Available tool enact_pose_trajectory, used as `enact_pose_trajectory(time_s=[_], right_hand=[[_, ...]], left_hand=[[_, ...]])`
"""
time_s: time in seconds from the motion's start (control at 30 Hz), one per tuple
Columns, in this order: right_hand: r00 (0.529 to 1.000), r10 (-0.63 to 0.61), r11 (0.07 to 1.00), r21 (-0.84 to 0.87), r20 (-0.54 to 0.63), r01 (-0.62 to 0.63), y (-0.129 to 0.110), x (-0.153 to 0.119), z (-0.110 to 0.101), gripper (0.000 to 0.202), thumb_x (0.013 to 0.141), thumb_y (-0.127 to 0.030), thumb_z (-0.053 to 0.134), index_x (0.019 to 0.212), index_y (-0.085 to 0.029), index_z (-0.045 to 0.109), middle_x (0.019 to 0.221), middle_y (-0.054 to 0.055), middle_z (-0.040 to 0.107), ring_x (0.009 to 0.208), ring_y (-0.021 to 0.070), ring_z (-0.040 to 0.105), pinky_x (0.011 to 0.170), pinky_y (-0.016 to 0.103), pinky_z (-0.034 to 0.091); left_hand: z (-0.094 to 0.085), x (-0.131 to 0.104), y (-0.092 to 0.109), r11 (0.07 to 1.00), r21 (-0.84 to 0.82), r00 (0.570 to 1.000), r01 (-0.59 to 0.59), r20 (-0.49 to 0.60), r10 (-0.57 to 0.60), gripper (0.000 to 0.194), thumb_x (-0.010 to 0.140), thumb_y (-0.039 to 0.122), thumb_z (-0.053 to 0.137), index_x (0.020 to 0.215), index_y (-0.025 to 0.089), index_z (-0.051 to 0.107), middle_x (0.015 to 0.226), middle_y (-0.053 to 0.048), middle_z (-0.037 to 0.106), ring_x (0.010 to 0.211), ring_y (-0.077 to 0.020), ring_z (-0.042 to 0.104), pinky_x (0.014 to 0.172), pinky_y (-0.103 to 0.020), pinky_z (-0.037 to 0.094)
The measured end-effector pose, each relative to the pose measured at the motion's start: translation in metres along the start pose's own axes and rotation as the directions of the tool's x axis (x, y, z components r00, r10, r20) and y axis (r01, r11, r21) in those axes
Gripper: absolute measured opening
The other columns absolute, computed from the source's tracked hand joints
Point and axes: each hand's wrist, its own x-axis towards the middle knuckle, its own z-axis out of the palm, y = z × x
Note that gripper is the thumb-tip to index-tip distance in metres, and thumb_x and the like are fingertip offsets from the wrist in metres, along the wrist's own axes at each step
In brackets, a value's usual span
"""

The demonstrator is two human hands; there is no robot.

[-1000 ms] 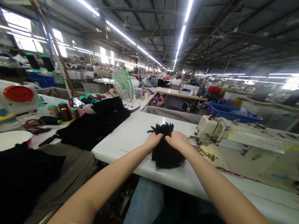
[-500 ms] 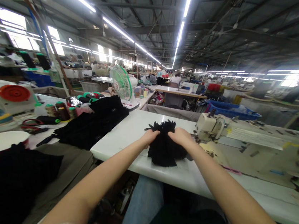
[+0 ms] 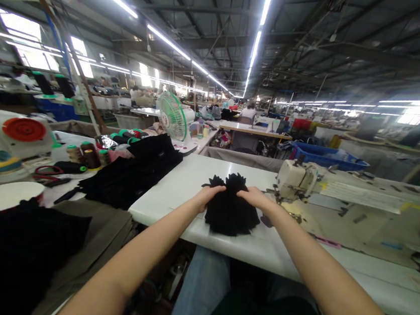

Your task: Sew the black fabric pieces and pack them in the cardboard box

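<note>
A bundle of black fabric pieces (image 3: pixel 232 218), ruffled along its far edge, lies on the white sewing table (image 3: pixel 179 186) in front of me. My left hand (image 3: pixel 210 195) grips its left side, thumb on top and the other fingers hidden by cloth. On the right side my right hand (image 3: pixel 254 197) is closed on the same bundle, thumb also on top. The lower edge of the cloth fans out toward me on the tabletop. Just right of my right hand stands the head of a sewing machine (image 3: pixel 292 181).
Left of the table lie a black fabric pile (image 3: pixel 132 174), grey cloth (image 3: pixel 107 225) and more black cloth (image 3: pixel 20 255). A green-rimmed fan (image 3: pixel 173 116) stands beyond. Thread spools (image 3: pixel 90 156) and scissors (image 3: pixel 45 173) are behind left. A blue basket (image 3: pixel 324 157) sits behind the machine.
Both hands keep their hold on the black fabric. The bundle's lower edge now looks more even and gathered, and its right side has drawn in slightly to the left.
</note>
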Motion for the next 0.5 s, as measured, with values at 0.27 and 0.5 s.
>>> enact_pose_trajectory(time_s=[0.27, 0.5], right_hand=[[0.990, 0.057, 0.961, -0.261, -0.128, -0.089, -0.010, -0.006, -0.022, 0.030, 0.098, -0.040, 0.061, 0.117, -0.016, 0.064, 0.120, 0.009, 0.065, 0.105, 0.0229, 0.065, 0.092, 0.045, 0.054], [0.996, 0.014, 0.922, -0.383, -0.092, -0.049, -0.023, -0.021, 0.008, 0.035, 0.098, -0.046, 0.060, 0.116, -0.015, 0.065, 0.118, 0.010, 0.067, 0.105, 0.0231, 0.065, 0.094, 0.046, 0.053]], left_hand=[[0.003, -0.003, 0.002, 0.997, 0.074, 0.996, -0.025, -0.079, 0.031, 0.021, 0.073, 0.009, 0.069, 0.094, 0.008, 0.064, 0.091, -0.011, 0.070, 0.085, -0.0215, 0.067, 0.076, -0.032, 0.054], [0.013, -0.008, 0.003, 1.000, -0.007, 1.000, 0.016, -0.024, -0.016, 0.015, 0.086, 0.023, 0.057, 0.093, 0.011, 0.062, 0.078, -0.004, 0.064, 0.064, -0.0141, 0.060, 0.052, -0.023, 0.043]])
